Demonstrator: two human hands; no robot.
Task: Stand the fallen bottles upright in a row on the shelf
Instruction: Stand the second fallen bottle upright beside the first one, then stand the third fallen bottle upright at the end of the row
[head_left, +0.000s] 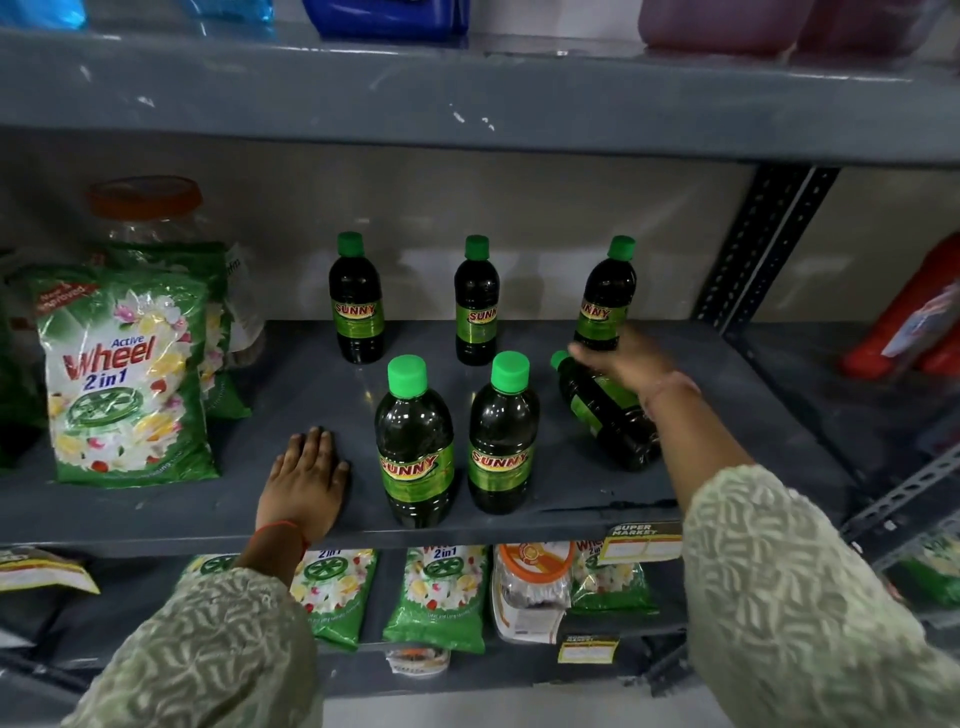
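Several dark green SUNNY bottles with green caps are on the grey shelf (519, 525). Three stand upright at the back: left (356, 306), middle (476, 306) and right (605, 299). Two more stand upright at the front (414, 447) (503, 441). At the right a fallen bottle (608, 415) lies with its cap pointing back-left. My right hand (623, 366), blurred, rests palm-down over its shoulder; whether the fingers grip it is unclear. Left of the front bottles, my left hand (306, 480) lies flat on the shelf, fingers apart, holding nothing.
Green Wheel detergent packs (124, 379) and a clear jar with an orange lid (145, 208) fill the shelf's left end. A perforated metal upright (763, 244) bounds the right side. A red item (904, 322) sits beyond it. More packs lie on the shelf below.
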